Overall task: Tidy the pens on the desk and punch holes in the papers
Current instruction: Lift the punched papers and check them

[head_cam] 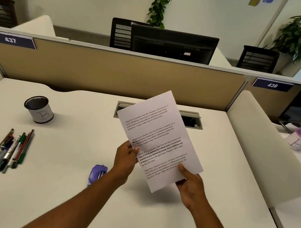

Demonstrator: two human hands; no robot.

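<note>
Centre frame, above the desk [73,190], left hand [125,159] and right hand [190,188] pinch the lower edges of light, floppy papers [159,135], likely creasing easily; purple hole punch [96,173] lower centre, loose pens [9,150] far left.

White desk [50,206], tan partition [112,73] — black chairs [119,33], plants [158,9] beyond

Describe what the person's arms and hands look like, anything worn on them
Both forearms are bare as far as the frame shows: no sleeves, watch or bracelet in view. The left hand may have a ring on one finger, a small glint near the paper's edge, too small to confirm. The right hand shows nothing worn.
</note>
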